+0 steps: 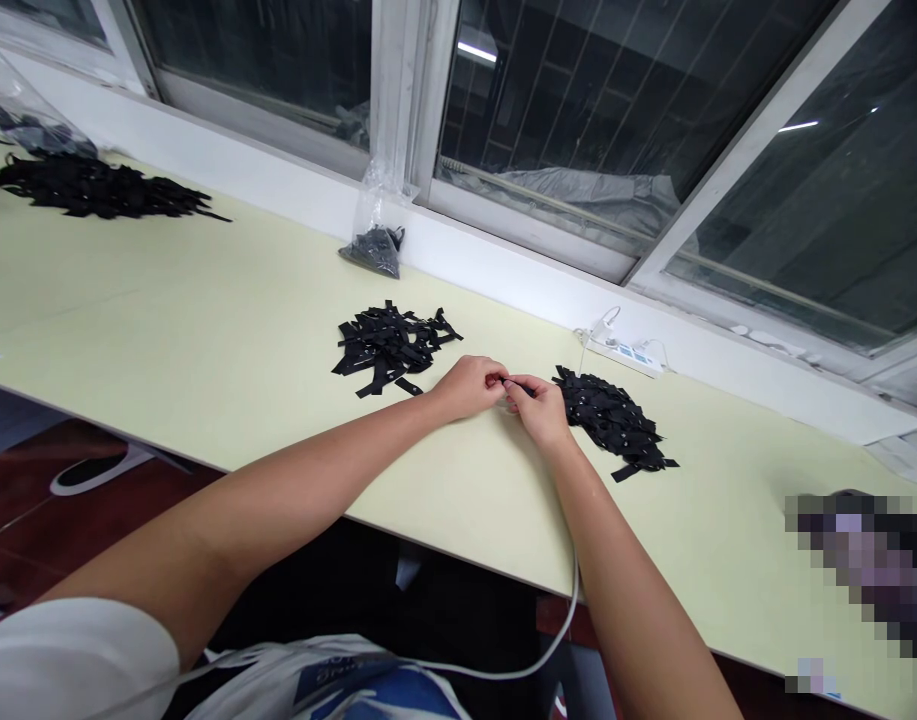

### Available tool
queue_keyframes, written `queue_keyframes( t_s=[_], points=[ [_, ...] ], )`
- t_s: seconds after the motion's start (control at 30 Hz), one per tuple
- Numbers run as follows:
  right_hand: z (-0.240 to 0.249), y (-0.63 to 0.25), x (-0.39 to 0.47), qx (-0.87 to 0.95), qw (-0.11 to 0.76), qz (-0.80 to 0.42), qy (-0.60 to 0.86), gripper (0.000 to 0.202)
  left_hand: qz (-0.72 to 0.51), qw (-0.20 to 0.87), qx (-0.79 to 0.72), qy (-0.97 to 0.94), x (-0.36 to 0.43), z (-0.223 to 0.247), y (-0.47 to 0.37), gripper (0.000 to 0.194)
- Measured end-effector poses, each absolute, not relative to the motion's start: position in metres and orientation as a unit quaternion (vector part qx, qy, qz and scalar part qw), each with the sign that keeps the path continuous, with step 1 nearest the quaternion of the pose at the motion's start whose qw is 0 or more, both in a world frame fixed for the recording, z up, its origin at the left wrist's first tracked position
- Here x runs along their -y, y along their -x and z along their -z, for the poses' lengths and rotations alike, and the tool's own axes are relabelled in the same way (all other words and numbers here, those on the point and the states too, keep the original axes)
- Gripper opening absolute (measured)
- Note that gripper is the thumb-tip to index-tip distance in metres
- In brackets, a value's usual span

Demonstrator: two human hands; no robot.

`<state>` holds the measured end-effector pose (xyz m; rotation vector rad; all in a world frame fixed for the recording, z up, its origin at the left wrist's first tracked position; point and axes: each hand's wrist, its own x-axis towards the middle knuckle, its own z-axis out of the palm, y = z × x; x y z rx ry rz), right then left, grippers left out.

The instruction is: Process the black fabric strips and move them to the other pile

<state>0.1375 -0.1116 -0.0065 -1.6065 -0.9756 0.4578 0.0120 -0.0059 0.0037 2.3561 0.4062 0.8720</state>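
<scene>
While left hand (467,388) and right hand (544,410) pinch a black strip (527,388), fingers half-hide it; its shape's unclear.

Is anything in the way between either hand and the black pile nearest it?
Nothing visible stands between the right hand and the right pile. On the left hand's side, one loose strip lies flat by the middle pile's near edge, hardly an obstacle.

The person is wearing a white shirt (237,697), its short sleeve (68,660) ending above the left elbow, blue print (405,695) and blurred lettering (357,665) showing in front. A white cable (495,676) is looping past black trousers (458,625). The left hand (469,388) and right hand (542,410) are appearing bare.
</scene>
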Motion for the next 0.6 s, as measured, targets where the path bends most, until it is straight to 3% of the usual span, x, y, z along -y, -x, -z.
queue_keyframes(
  t_s=[0.6],
  points=[
    [0.0062, -0.1307, 0.1103, 0.385, 0.585, -0.267, 0.662, 0.045, -0.338, 0.304, -0.171, -0.874, 0.0038, -0.012, -0.0102, 0.016]
  ],
)
